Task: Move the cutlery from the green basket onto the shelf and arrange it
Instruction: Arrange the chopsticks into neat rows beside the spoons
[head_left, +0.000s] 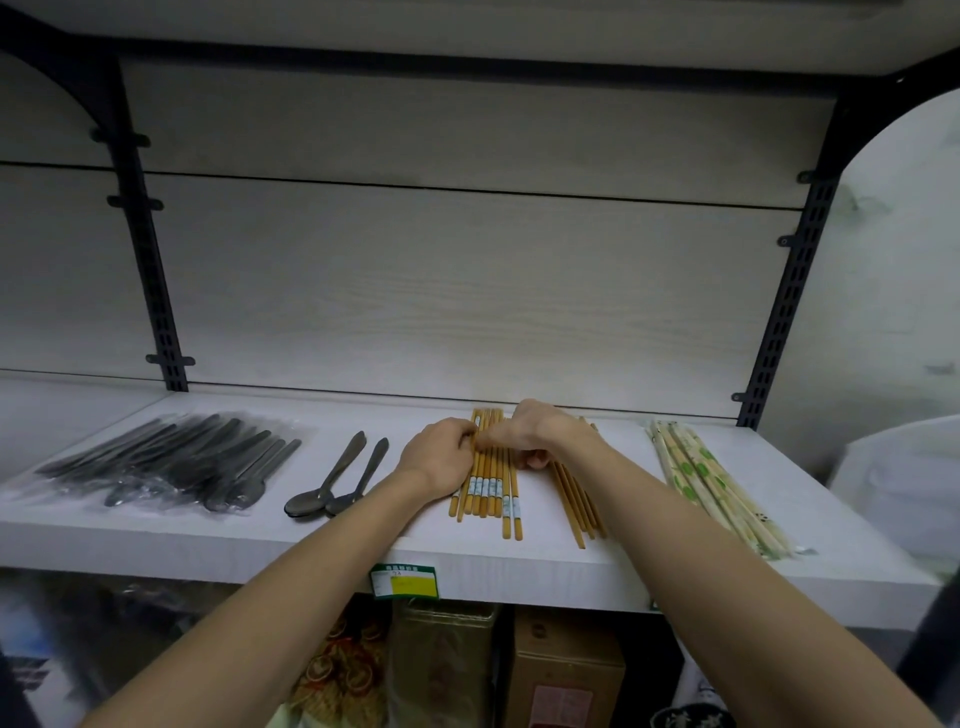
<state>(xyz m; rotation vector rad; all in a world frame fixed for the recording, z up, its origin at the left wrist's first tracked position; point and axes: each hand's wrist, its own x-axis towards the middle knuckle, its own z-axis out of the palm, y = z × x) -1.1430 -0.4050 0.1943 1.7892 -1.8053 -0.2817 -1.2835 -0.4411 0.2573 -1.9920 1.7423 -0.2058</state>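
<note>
Your left hand (440, 457) and right hand (524, 434) cover the middle of the banded bamboo chopsticks (491, 486), so you cannot tell whether your fingers pinch them or only press on them. Your right forearm hides part of the loose brown chopsticks (579, 501). The print on the green-and-yellow price label (405, 581) is too small to read, and the boxes (563, 670) under the shelf (260, 540) are cut off by the bottom edge.

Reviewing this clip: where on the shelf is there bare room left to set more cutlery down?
Bare shelf lies right of the wrapped chopsticks, and a strip runs along the back wall. A narrower gap sits between the loose spoons and the left hand. The middle is crowded: both hands, the right hand included, press on the brown chopsticks. The bagged cutlery fills the left.
</note>
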